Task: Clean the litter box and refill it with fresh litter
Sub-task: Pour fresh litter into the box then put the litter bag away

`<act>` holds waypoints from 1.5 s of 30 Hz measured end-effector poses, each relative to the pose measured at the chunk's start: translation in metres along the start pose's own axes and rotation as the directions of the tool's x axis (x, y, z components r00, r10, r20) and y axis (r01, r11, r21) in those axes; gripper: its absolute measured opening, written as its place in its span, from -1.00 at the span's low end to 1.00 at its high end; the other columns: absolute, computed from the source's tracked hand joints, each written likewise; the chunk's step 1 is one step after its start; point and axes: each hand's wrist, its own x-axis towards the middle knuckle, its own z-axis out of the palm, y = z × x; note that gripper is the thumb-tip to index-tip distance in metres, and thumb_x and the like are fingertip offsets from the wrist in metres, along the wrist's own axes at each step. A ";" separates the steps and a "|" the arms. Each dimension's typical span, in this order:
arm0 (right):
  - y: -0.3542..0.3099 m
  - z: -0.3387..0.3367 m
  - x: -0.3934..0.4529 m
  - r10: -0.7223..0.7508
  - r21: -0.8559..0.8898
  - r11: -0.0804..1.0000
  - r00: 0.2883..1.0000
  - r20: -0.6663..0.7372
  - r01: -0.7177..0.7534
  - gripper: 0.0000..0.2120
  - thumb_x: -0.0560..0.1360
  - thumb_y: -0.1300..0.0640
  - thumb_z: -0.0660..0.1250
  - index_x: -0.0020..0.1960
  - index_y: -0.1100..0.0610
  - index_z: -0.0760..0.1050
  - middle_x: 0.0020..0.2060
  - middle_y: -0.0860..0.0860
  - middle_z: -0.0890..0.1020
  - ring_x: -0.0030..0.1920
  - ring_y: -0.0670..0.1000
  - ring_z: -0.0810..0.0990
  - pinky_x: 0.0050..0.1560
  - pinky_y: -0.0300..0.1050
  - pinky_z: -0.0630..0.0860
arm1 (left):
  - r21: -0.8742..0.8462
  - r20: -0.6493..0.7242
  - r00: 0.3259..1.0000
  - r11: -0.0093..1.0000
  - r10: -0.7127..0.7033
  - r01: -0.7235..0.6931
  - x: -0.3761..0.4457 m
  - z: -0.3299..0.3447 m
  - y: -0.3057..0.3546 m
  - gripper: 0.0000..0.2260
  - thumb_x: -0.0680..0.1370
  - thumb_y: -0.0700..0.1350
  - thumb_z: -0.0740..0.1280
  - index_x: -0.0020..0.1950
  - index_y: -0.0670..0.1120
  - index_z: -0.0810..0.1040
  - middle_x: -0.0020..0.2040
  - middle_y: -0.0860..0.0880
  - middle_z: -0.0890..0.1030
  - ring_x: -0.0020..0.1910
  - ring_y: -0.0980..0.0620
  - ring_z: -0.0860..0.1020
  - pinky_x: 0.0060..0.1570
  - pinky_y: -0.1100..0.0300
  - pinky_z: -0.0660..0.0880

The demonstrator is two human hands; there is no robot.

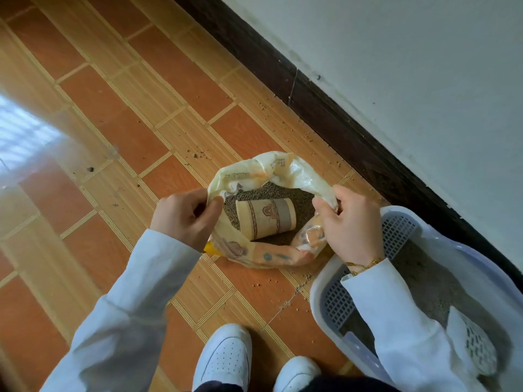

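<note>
A cream and orange litter bag [285, 165] stands open on the tiled floor, full of brown granules [297, 195]. A patterned paper cup [267, 217] lies on its side on the granules. My left hand [184, 217] pinches the bag's left rim. My right hand [346, 222] grips the right rim. Together they hold the mouth wide. To the right sits the white litter box [319, 290] with a grey grid insert [338, 304] and litter inside. A white slotted scoop [472, 343] lies in it, partly behind my right sleeve.
Loose granules [195, 154] are scattered on the orange tiles [113, 123] around the bag and along the dark baseboard [325, 108]. A white wall runs behind bag and box. My two white shoes [226, 357] stand just below the bag.
</note>
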 end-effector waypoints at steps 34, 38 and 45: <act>-0.490 -0.594 -0.149 -0.247 0.237 0.947 0.964 0.095 0.218 -0.77 0.47 0.06 0.38 -0.31 0.07 0.44 -0.50 -0.16 0.46 -0.47 -0.13 0.43 -0.44 -0.37 0.28 | -0.340 -0.287 0.884 0.902 -0.368 0.265 -0.208 -0.596 0.509 -0.82 0.39 0.01 0.22 -0.26 0.01 0.59 -0.28 -0.22 0.65 -0.23 -0.24 0.59 -0.21 -0.05 0.50; -0.512 -0.599 -0.156 -0.272 0.256 0.939 0.952 0.137 0.231 -0.82 0.47 0.06 0.38 -0.26 0.06 0.47 -0.45 -0.17 0.50 -0.41 -0.12 0.49 -0.41 -0.31 0.35 | -0.371 -0.331 0.841 0.878 -0.429 0.302 -0.226 -0.611 0.508 -0.78 0.37 0.01 0.23 -0.25 -0.06 0.61 -0.28 -0.22 0.64 -0.23 -0.24 0.59 -0.20 -0.05 0.51; -0.563 -0.575 -0.135 -0.320 0.277 0.928 0.917 0.239 0.251 -0.78 0.46 0.09 0.38 -0.31 0.14 0.47 -0.42 0.02 0.55 -0.36 -0.01 0.51 -0.38 -0.22 0.42 | -0.400 -0.360 0.793 0.849 -0.492 0.345 -0.225 -0.647 0.476 -0.64 0.34 0.12 0.23 -0.27 -0.16 0.64 -0.33 -0.22 0.62 -0.28 -0.24 0.57 -0.25 -0.08 0.49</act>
